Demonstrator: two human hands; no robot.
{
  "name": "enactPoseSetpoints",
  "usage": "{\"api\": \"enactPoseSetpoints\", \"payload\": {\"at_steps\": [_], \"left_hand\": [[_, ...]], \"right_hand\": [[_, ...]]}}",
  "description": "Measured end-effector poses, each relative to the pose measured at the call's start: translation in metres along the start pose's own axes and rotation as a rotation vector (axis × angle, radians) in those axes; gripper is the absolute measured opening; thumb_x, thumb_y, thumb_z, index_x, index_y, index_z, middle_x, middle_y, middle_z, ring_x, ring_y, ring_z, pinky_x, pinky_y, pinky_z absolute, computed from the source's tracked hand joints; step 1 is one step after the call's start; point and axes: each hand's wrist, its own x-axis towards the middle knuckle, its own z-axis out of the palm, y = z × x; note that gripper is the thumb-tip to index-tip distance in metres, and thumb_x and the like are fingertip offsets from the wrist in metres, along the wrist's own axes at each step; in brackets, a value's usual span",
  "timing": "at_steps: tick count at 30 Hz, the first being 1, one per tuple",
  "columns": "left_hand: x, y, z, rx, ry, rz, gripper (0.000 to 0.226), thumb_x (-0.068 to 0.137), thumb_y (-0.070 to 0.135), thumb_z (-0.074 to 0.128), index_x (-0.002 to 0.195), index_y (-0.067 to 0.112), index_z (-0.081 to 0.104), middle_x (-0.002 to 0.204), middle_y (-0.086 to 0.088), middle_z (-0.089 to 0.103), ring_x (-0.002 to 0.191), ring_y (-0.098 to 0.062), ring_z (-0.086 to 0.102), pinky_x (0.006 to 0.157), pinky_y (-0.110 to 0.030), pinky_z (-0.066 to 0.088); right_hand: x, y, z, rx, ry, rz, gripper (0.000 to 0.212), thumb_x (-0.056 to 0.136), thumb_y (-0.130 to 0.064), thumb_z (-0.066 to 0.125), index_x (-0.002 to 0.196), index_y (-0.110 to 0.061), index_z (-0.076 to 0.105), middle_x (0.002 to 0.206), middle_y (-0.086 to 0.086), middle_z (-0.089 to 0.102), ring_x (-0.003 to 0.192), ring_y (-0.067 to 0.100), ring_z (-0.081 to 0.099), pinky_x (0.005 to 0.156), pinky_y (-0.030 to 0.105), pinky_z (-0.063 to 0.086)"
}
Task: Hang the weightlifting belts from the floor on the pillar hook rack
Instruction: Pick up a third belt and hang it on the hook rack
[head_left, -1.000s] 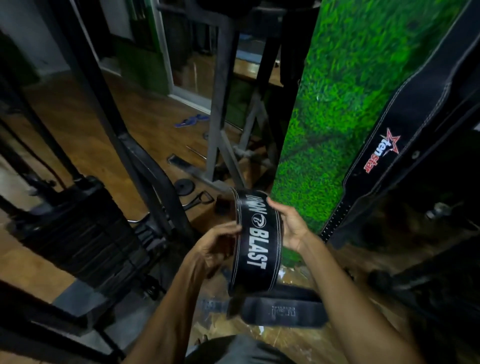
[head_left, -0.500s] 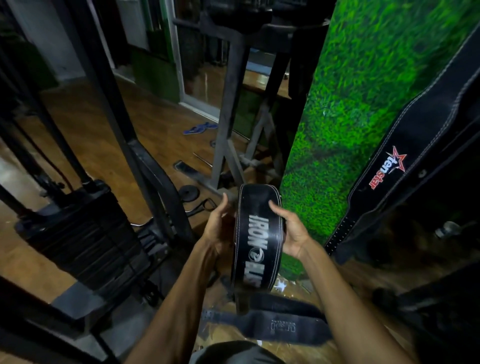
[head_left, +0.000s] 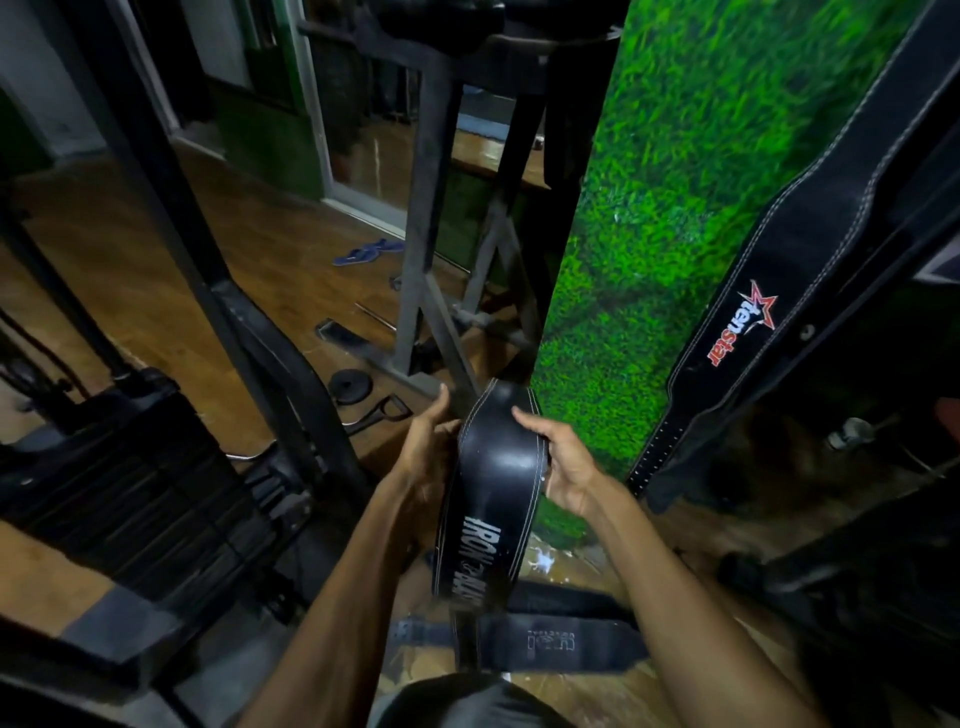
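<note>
Black leather fills the middle of the view: a weightlifting belt (head_left: 488, 499) with white stitching and white "IRON" lettering is held upright between both hands, its rounded upper end raised in front of the grass-covered pillar (head_left: 670, 249). The left hand (head_left: 428, 447) grips the belt's left edge, thumb pointing up and fingers curled behind the leather where they cannot be seen. The right hand (head_left: 563, 467) holds the right edge a little lower, thumb laid across the glossy face and fingers wrapped around the back. The belt's lower part hangs down between the forearms toward the wooden floor (head_left: 171, 249).

Beneath the hands, a second belt (head_left: 550, 644) lies flat on the floor, crosswise, just under the hanging end of the held one. To the right, a third belt (head_left: 779, 312) with a red star logo hangs slanting against the pillar's right side, well apart from the hands; its upper end runs out of the view. A dark weight stack (head_left: 119, 483) stands at the left.
</note>
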Motion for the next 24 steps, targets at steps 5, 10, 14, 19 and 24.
{"api": "enactPoseSetpoints", "payload": {"at_steps": [5,10,14,19,24], "left_hand": [[0.004,0.005,0.016,0.064,-0.051,0.025,0.060,0.103,0.053,0.042,0.125,0.003,0.068,0.112,-0.017,0.074,0.097,-0.026,0.073,0.093,-0.037,0.057],[0.011,-0.001,0.014,0.233,-0.020,0.091,0.022,0.092,0.019,0.071,0.110,0.007,0.075,0.124,-0.025,0.070,0.104,-0.032,0.068,0.108,-0.048,0.050],[0.005,-0.003,0.008,0.319,-0.050,0.185,0.013,0.089,-0.001,0.068,0.096,0.007,0.076,0.102,-0.019,0.075,0.088,-0.027,0.070,0.094,-0.042,0.055],[-0.007,-0.007,0.006,0.226,-0.118,0.191,0.033,0.081,0.000,0.072,0.113,0.004,0.073,0.108,-0.019,0.073,0.092,-0.030,0.070,0.095,-0.043,0.054],[-0.014,0.006,0.017,0.161,-0.068,0.255,0.028,0.084,-0.003,0.070,0.112,-0.002,0.070,0.098,-0.018,0.074,0.082,-0.027,0.072,0.082,-0.038,0.061]], "right_hand": [[0.001,0.006,0.011,0.015,-0.024,-0.012,0.035,0.093,-0.033,0.067,0.113,-0.006,0.076,0.096,0.012,0.079,0.078,0.022,0.075,0.084,0.033,0.058],[0.003,0.014,0.019,-0.020,0.185,-0.115,0.032,0.091,-0.020,0.073,0.115,0.000,0.074,0.097,0.014,0.079,0.082,0.023,0.075,0.081,0.031,0.059],[0.003,0.021,0.019,-0.164,0.316,-0.216,0.015,0.084,-0.007,0.080,0.098,-0.007,0.077,0.104,0.013,0.079,0.097,0.024,0.074,0.093,0.035,0.056],[-0.006,0.024,0.013,-0.281,0.226,-0.338,0.032,0.083,0.009,0.074,0.109,-0.010,0.073,0.094,-0.002,0.077,0.084,0.007,0.070,0.072,0.011,0.052],[-0.016,0.035,0.013,-0.363,0.152,-0.325,0.036,0.077,0.013,0.075,0.098,-0.016,0.077,0.101,0.005,0.080,0.089,0.016,0.073,0.088,0.031,0.056]]}}
